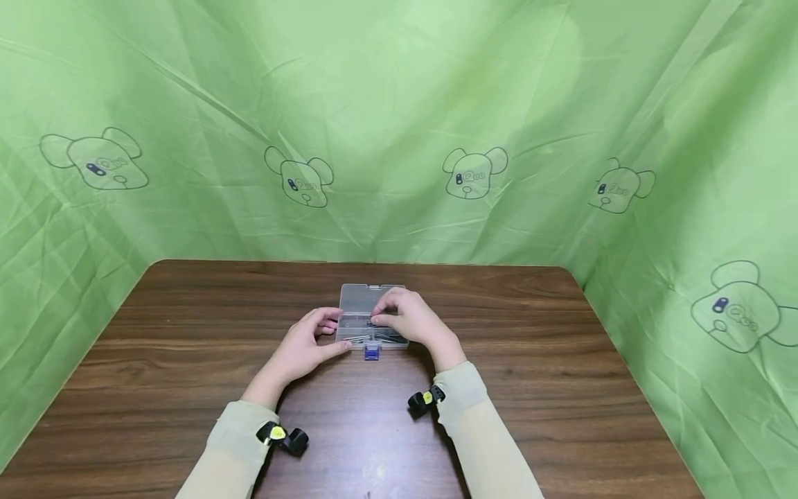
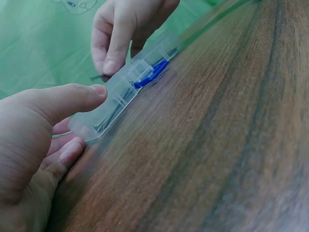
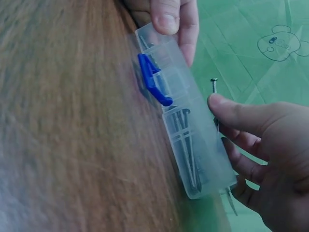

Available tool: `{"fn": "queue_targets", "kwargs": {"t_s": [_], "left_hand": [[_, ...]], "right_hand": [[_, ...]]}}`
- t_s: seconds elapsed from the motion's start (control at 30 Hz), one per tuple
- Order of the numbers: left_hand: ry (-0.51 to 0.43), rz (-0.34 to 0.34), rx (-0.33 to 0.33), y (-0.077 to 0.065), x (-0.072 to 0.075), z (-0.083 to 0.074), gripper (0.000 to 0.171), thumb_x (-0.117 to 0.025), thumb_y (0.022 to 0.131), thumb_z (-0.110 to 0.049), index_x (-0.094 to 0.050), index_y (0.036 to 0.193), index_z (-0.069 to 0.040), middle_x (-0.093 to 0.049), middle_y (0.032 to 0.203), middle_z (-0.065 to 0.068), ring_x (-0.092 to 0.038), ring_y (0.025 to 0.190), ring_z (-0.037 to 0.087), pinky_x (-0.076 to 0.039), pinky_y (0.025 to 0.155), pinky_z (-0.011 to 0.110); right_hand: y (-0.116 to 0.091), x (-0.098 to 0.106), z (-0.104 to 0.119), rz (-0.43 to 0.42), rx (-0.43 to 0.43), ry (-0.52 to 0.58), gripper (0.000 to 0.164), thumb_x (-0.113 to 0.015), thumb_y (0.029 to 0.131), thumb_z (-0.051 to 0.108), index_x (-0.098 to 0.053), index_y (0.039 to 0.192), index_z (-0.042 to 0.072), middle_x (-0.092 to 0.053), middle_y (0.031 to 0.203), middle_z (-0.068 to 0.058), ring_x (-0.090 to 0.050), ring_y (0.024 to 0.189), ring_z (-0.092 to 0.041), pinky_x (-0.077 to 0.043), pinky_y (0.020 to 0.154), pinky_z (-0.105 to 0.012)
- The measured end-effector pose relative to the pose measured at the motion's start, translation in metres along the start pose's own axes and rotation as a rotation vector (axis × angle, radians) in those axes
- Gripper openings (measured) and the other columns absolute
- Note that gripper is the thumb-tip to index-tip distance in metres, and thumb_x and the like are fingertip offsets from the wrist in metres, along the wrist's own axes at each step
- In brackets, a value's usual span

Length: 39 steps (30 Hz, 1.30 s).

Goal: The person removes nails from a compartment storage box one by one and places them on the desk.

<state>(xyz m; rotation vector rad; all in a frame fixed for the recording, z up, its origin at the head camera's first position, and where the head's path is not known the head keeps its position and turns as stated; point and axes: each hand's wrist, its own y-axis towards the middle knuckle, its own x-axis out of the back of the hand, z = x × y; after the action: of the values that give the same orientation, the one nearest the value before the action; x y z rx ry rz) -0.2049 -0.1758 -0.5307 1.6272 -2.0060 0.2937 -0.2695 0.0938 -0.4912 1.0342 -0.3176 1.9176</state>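
Note:
A clear plastic compartment box [image 1: 358, 299] lies on the table with its lid folded back. My left hand [image 1: 304, 344] holds it by the left side, thumb at the front corner and fingers along the end wall. Over the compartments, my right hand [image 1: 411, 319] pinches a nail [image 3: 215, 86] between thumb and fingers, its flat head sticking up past the thumb tip. Long nails [image 3: 189, 154] lie in the front right compartment, and paler nails [image 2: 111, 113] fill part of the front left one. A blue latch [image 1: 371, 353] hangs off the front edge.
The box stands toward the back of a dark wood-grain table [image 1: 530, 360]. Green cloth [image 1: 386, 222] printed with bear faces hangs behind the table and along both sides. A black wrist camera [image 1: 426, 400] is strapped at the right cuff, another camera [image 1: 283, 438] at the left.

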Motion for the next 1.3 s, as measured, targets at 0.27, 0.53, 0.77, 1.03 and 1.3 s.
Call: {"fn": "queue_targets", "kwargs": {"t_s": [0.27,0.53,0.77,1.03,1.3], "left_hand": [[0.006,0.001,-0.01,-0.001,0.002,0.001,0.069,-0.095,0.089,-0.029,-0.063,0.146,-0.007,-0.07,0.135,0.009,-0.07,0.115,0.023,-0.057,0.104,0.045],[0.015,-0.003,-0.01,-0.001,0.0,0.0,0.069,-0.095,0.089,-0.029,-0.063,0.146,-0.008,-0.071,0.129,0.007,-0.07,0.114,0.022,-0.057,0.104,0.046],[0.016,-0.015,-0.014,-0.002,-0.001,0.0,0.069,-0.095,0.088,-0.028,-0.064,0.145,-0.008,-0.072,0.127,0.007,-0.071,0.113,0.022,-0.058,0.103,0.044],[0.02,-0.018,-0.018,-0.002,-0.002,0.001,0.068,-0.096,0.088,-0.027,-0.064,0.145,-0.008,-0.072,0.127,0.006,-0.071,0.112,0.021,-0.058,0.102,0.042],[0.036,-0.026,-0.014,-0.001,-0.002,-0.001,0.07,-0.097,0.085,-0.028,-0.065,0.143,-0.007,-0.071,0.128,0.006,-0.071,0.112,0.021,-0.058,0.103,0.043]], "right_hand": [[-0.001,0.002,0.001,-0.039,0.0,0.112,0.006,-0.083,0.099,0.02,-0.082,0.103,0.016,-0.076,0.106,0.004,-0.068,0.102,-0.013,-0.056,0.093,-0.035],[-0.005,0.01,0.004,-0.041,-0.022,0.164,0.005,-0.081,0.101,0.02,-0.081,0.105,0.016,-0.074,0.097,0.007,-0.066,0.091,-0.009,-0.056,0.086,-0.031],[-0.009,0.021,0.005,-0.059,-0.031,0.188,0.01,-0.077,0.104,0.019,-0.081,0.112,0.015,-0.075,0.095,0.006,-0.066,0.089,-0.011,-0.056,0.082,-0.031],[-0.012,0.029,0.001,-0.091,-0.05,0.222,0.017,-0.073,0.102,0.012,-0.079,0.116,0.009,-0.077,0.1,0.0,-0.068,0.09,-0.013,-0.057,0.083,-0.031],[-0.018,0.039,-0.002,-0.128,-0.069,0.239,0.019,-0.075,0.103,0.016,-0.078,0.119,0.007,-0.076,0.099,0.0,-0.068,0.089,-0.015,-0.057,0.082,-0.032]]}}
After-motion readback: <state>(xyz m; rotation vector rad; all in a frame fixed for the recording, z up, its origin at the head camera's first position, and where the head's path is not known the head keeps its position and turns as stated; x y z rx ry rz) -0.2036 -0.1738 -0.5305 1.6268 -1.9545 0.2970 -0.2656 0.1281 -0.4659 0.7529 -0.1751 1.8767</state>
